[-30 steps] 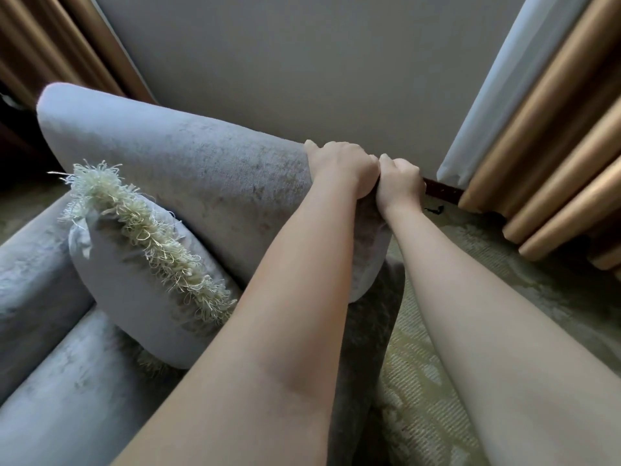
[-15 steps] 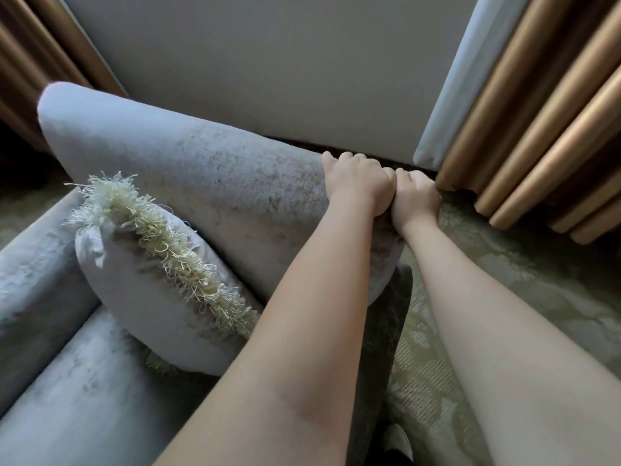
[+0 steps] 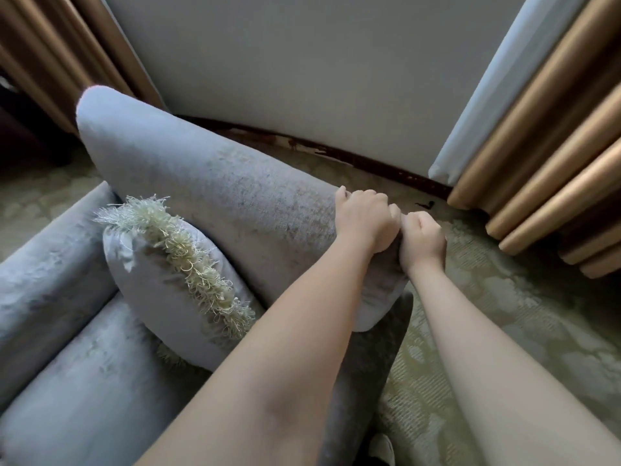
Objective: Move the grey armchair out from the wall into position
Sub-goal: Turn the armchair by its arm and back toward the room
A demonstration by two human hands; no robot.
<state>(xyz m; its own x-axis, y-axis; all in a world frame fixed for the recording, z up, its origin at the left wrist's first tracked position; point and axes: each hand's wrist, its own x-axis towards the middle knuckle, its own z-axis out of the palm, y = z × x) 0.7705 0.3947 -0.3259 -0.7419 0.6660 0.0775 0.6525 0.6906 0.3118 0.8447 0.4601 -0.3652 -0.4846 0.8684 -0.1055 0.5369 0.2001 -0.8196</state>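
The grey armchair (image 3: 215, 186) fills the left and centre of the head view, its velvet backrest running from upper left down to the middle. My left hand (image 3: 364, 218) is clenched over the right end of the backrest's top edge. My right hand (image 3: 422, 242) grips the same corner from the outer side, touching the left hand. A strip of carpet shows between the backrest and the grey wall (image 3: 302, 62). A grey cushion (image 3: 158, 290) with a cream fringe leans on the seat against the backrest.
Gold-brown curtains (image 3: 544, 156) hang at the right with a white liner (image 3: 487, 105) beside them; more curtain (image 3: 50, 55) hangs at upper left. A dark baseboard (image 3: 353, 159) runs along the wall. Patterned green carpet (image 3: 504, 314) spreads to the right. A pale shoe tip (image 3: 381, 449) shows below.
The backrest has come away from the wall, so baseboard and carpet now show behind it. Both hands have kept their hold on the backrest corner.
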